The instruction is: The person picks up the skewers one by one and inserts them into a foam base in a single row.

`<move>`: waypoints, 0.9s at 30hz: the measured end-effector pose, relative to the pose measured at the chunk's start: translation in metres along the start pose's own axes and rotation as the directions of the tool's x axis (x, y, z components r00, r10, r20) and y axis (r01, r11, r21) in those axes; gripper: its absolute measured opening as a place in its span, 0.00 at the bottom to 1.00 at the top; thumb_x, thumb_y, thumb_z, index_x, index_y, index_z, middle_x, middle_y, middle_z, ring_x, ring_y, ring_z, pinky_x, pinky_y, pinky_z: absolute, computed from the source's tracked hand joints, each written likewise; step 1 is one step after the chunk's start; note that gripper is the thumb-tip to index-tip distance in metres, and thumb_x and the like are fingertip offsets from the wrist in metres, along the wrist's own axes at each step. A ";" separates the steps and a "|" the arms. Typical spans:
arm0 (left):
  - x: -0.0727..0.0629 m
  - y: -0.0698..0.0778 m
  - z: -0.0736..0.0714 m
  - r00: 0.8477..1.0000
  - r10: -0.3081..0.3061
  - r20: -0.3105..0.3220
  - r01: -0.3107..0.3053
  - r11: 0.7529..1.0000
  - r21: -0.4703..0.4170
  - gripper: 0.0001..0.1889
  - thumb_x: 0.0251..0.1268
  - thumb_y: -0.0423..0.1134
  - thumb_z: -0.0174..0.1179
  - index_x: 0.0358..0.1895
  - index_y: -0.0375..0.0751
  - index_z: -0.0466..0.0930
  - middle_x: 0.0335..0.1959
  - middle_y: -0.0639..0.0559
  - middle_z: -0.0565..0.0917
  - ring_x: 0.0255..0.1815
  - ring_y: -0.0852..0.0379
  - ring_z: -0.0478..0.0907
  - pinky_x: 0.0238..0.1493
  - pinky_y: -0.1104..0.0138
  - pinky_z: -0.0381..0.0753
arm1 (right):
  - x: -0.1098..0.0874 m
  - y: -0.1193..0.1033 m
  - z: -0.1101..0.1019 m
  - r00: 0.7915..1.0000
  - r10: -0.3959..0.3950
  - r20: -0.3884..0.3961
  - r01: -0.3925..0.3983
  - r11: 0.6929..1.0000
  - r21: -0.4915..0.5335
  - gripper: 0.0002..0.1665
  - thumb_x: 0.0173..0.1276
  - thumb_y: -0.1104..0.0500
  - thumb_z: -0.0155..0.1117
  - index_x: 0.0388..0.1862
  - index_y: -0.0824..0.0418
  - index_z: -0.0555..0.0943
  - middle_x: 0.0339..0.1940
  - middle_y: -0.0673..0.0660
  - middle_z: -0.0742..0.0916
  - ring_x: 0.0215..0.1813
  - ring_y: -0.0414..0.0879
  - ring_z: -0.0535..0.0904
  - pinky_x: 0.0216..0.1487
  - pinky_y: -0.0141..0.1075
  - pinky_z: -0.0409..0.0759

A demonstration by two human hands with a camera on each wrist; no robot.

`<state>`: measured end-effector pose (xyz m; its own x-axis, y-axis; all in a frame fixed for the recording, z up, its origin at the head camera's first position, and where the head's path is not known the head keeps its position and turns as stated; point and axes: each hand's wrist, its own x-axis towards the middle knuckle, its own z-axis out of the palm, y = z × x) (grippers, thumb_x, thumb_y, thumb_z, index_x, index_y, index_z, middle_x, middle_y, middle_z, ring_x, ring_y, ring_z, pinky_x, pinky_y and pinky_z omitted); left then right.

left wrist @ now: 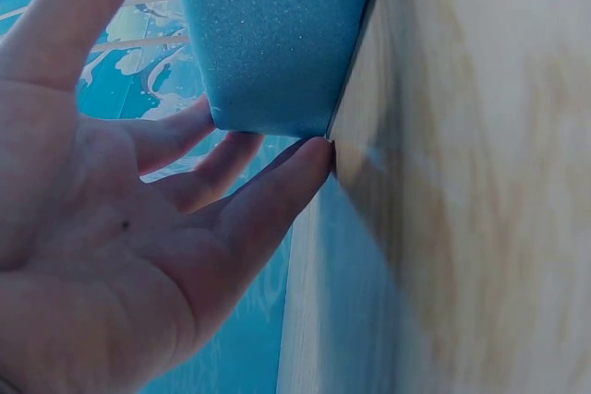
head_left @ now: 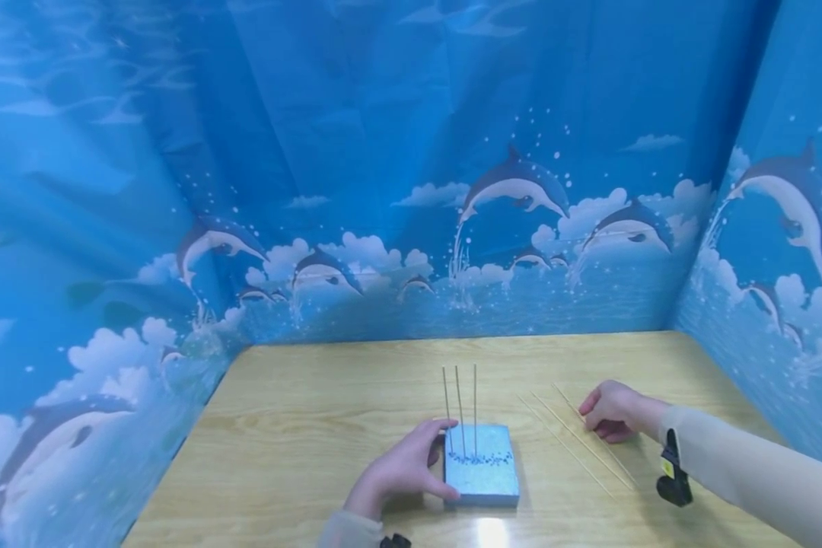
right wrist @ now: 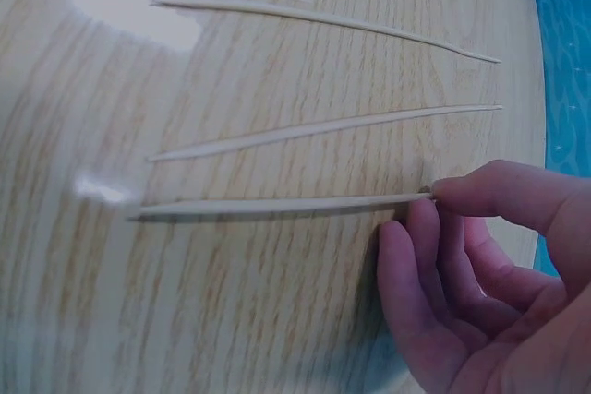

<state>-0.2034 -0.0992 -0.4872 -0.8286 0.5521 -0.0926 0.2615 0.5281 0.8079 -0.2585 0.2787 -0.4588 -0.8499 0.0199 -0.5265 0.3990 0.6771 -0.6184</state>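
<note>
A light-blue foam block (head_left: pixel 482 483) lies on the table with a band of dark specks across its top. Three thin skewers (head_left: pixel 475 403) stand upright in that band, left of its middle. My left hand (head_left: pixel 411 463) grips the block's left side, thumb near the front corner and fingers at the back; the left wrist view shows the foam block (left wrist: pixel 277 43) between them. On the right, my right hand (head_left: pixel 616 412) pinches one wooden skewer (right wrist: pixel 277 205) near its far end, between thumb and finger. Two more skewers (right wrist: pixel 323 126) lie beside it on the table.
The wood-grain table (head_left: pixel 281 434) is bordered at the back and sides by blue sheets (head_left: pixel 356 190) printed with dolphins and clouds. A dark wrist device (head_left: pixel 674 476) sits on the right sleeve. Glare marks the table's front edge.
</note>
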 end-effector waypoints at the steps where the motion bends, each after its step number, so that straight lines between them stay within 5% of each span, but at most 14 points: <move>1: 0.000 0.000 0.000 1.000 -0.002 -0.003 0.002 1.000 0.003 0.57 0.34 0.47 0.82 0.74 0.45 0.61 0.70 0.47 0.69 0.65 0.49 0.72 0.67 0.62 0.76 | 0.000 0.000 0.000 1.000 0.001 0.002 -0.001 1.000 0.002 0.11 0.56 0.71 0.68 0.39 0.66 0.79 0.21 0.52 0.82 0.22 0.41 0.78 0.25 0.31 0.83; 9: 0.000 0.002 0.001 1.000 0.002 -0.007 -0.001 1.000 0.013 0.57 0.34 0.46 0.82 0.74 0.43 0.60 0.69 0.47 0.70 0.65 0.49 0.72 0.68 0.61 0.76 | -0.001 0.002 -0.006 0.999 0.000 0.039 -0.001 1.000 0.028 0.13 0.56 0.71 0.66 0.41 0.67 0.79 0.21 0.53 0.81 0.22 0.41 0.77 0.25 0.31 0.84; 20: 0.000 0.000 -0.001 1.000 0.004 -0.003 -0.004 1.000 0.001 0.57 0.34 0.47 0.82 0.74 0.44 0.61 0.71 0.46 0.69 0.67 0.48 0.71 0.69 0.59 0.75 | -0.014 -0.007 -0.022 0.993 -0.103 0.065 0.093 0.986 0.135 0.24 0.55 0.71 0.61 0.53 0.74 0.73 0.18 0.52 0.79 0.20 0.39 0.78 0.24 0.30 0.84; 27: -0.001 0.000 0.001 1.000 0.011 0.002 -0.011 1.000 -0.016 0.56 0.35 0.45 0.82 0.74 0.43 0.60 0.71 0.45 0.68 0.68 0.47 0.72 0.68 0.63 0.76 | -0.030 -0.029 -0.026 0.981 -0.179 0.068 0.153 0.945 0.289 0.31 0.60 0.70 0.63 0.63 0.74 0.67 0.30 0.55 0.80 0.31 0.43 0.82 0.34 0.36 0.89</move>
<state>-0.2025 -0.0990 -0.4876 -0.8245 0.5594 -0.0852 0.2626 0.5117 0.8181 -0.2535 0.2775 -0.4104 -0.8821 -0.1521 -0.4457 0.3470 0.4300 -0.8335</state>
